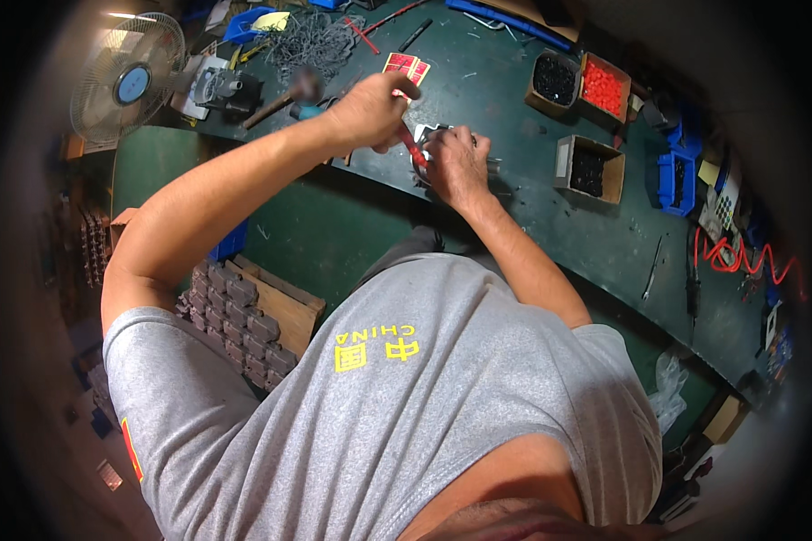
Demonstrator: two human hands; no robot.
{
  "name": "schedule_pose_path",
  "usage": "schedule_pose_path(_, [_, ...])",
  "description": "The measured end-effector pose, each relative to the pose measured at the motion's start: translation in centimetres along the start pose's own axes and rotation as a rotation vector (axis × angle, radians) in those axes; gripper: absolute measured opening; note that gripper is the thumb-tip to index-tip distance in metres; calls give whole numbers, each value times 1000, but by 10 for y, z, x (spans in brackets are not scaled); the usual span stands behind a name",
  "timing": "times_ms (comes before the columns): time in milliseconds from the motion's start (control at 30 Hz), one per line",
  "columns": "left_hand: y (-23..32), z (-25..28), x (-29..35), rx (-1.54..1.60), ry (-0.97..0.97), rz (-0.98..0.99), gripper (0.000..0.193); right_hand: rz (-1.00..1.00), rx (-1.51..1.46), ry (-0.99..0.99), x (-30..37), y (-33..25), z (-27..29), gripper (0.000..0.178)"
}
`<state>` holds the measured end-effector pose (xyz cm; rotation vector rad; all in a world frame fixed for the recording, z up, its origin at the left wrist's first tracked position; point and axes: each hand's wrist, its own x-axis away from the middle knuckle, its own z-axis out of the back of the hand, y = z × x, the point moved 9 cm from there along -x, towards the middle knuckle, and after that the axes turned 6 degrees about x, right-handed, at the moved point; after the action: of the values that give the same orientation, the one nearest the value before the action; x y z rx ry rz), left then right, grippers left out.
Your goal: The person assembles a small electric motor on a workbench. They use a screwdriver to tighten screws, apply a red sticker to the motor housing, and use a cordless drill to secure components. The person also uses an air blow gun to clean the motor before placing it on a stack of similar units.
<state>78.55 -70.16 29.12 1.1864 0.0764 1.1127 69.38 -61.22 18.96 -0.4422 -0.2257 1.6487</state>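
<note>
Left hand: The person's left hand (373, 110) is in the upper middle of the frame. Its grip is narrow, with the fingers pinched on a thin red thing (413, 147).
Right hand: The right hand (460, 164) is just beside it, a bit lower and to the right. Its grip is bent over a shiny metal part (494, 168) and holds it.
Red thing: It slants down from the left hand to the right hand's fingers. The hands hide its ends, so what it is cannot be told.
Metal part: It is near the front edge of the dark green bench (492, 86), mostly hidden under the right hand.
Cards: Red and yellow cards (408, 66) lie just above the left hand, partly behind its fingers.
Hammer: A hammer (271, 109) lies to the left of the left hand, near a big messy heap of grey wires (309, 47).
Boxes: To the right of the hands are a box of black bits (553, 79), a box of bright red bits (604, 87) and, lower down, another box with dark bits (590, 171).
Fan: A round fan (128, 83) stands in the upper left.
Cord: A curly red cord (747, 259) is at the far right.
</note>
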Motion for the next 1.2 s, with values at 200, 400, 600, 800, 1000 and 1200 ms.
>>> schedule_pose_path(200, [56,-4,44,-816,39,-768,25,-73,14,-60,-4,3,-1,17])
schedule_pose_path(400, [56,-28,58,-1002,-178,-937,34,-33,-37,-2,-3,4,-2,18])
schedule_pose_path(600, [7,-2,16,70,58,-38,33,-5,-63,50,1,6,-2,19])
schedule_pose_path(800, [65,-2,58,-767,124,-814,28,-7,-77,21,-1,5,-1,19])
schedule_pose_path(1000, [55,-22,49,-861,-175,-824,27,-2,-70,69,-1,6,-3,19])
schedule_pose_path(1200, [-1,-6,13,257,94,-3,36,-42,-31,-9,-5,7,-4,17])
